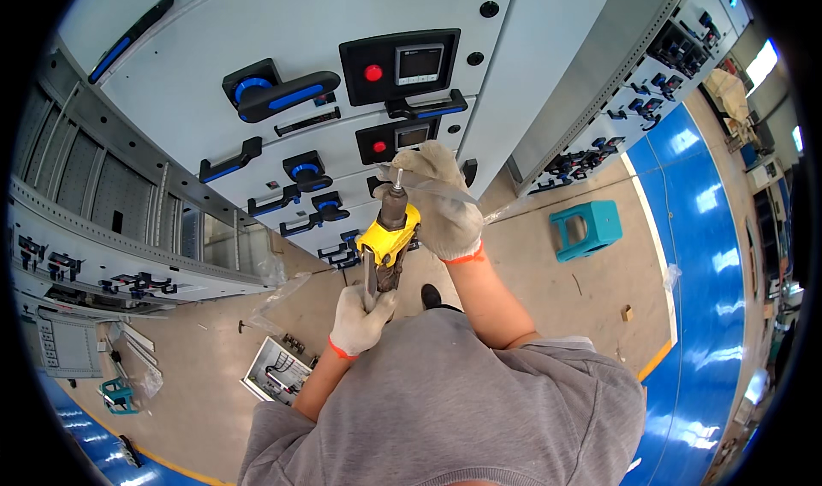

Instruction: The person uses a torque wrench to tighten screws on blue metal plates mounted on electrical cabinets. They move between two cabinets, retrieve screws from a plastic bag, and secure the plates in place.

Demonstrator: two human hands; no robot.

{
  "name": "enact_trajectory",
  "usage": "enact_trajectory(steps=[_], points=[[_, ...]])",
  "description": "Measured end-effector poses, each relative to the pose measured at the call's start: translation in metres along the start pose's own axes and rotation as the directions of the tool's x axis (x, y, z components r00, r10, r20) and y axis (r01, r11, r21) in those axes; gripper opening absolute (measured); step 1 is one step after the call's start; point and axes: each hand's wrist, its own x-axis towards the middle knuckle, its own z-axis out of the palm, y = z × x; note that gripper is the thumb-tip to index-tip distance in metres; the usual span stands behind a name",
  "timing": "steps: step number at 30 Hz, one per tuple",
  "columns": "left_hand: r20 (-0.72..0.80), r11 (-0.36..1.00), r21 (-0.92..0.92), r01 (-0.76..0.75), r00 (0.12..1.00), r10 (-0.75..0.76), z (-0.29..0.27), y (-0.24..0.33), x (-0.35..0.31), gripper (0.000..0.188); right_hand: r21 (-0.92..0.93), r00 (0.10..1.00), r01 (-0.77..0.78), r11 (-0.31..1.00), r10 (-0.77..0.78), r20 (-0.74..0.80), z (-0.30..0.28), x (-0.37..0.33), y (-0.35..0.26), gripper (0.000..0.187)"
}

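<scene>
A yellow and black cordless drill (390,238) points away from me, its bit upward in view. My left hand (360,319), in a white work glove with an orange cuff, is closed around its lower part. Beside the chuck (394,208) is my right hand (449,208), gloved the same way, fingers curled near the bit. A thin, see-through plastic piece (428,184) lies across the right hand's fingers, which seem closed on it. Beyond both hands stands a grey switchgear cabinet (300,41) with black and blue handles and a red-buttoned panel (372,72).
A teal stool (586,229) stands on the floor to the right. At lower left, an open metal box (278,370) with wiring lies beside me. An open cabinet frame (128,178) rises on the left. More cabinets (591,135) stand at right, before a blue floor strip (706,229).
</scene>
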Motion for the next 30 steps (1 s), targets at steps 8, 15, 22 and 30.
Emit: enact_trajectory(steps=[8, 15, 22, 30], points=[[-0.020, 0.999, 0.007, -0.049, 0.999, 0.049, -0.001, -0.009, 0.000, 0.033, 0.125, 0.998, -0.041, 0.991, 0.047, -0.044, 0.007, -0.005, -0.001, 0.079], [0.042, 0.996, -0.024, -0.084, 0.995, 0.085, -0.003, -0.022, 0.001, 0.036, 0.059, 0.980, -0.160, 0.985, 0.166, -0.113, 0.019, -0.031, -0.004, 0.090], [0.136, 0.980, -0.086, -0.182, 0.972, 0.193, 0.027, -0.030, 0.009, 0.042, 0.063, 0.961, -0.069, 0.996, 0.084, -0.264, 0.021, -0.063, -0.027, 0.099], [0.346, 0.953, -0.090, -0.291, 0.888, 0.304, 0.130, -0.016, 0.039, 0.033, -0.232, 0.902, -0.009, 0.973, -0.092, -0.422, -0.025, -0.121, -0.133, 0.096]])
